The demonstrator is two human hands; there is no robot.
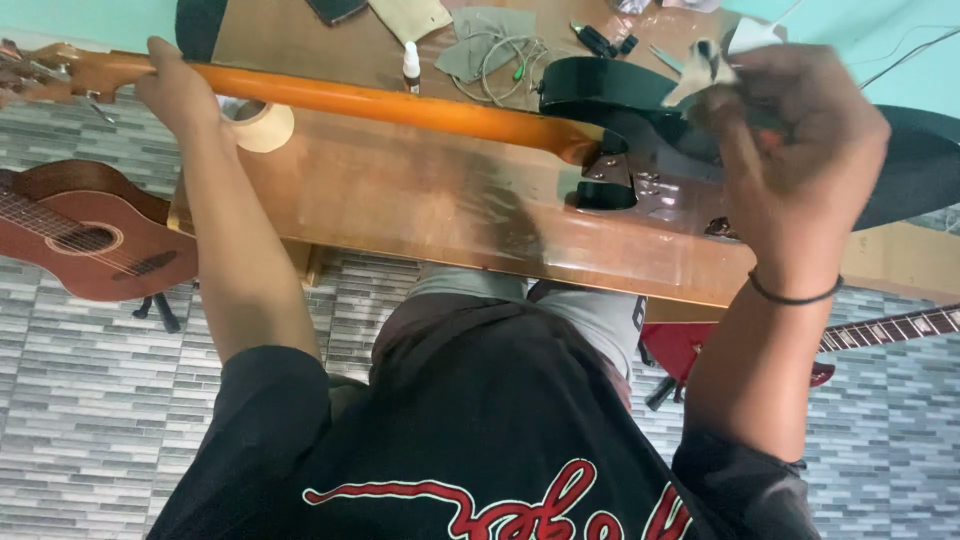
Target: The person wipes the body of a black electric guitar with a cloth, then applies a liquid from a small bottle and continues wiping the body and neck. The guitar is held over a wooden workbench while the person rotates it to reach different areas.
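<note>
An electric guitar lies across a glossy wooden table, with its orange neck pointing left and its black body at the right. My left hand grips the neck close to the headstock. My right hand is over the black body, closed on a crumpled white cloth that touches the guitar. A black band circles my right wrist.
On the table lie a roll of tape, a small white bottle, and a grey cloth with a coiled cable. A brown acoustic guitar stands at the left on the tiled floor, and a red guitar lies under the table's right side.
</note>
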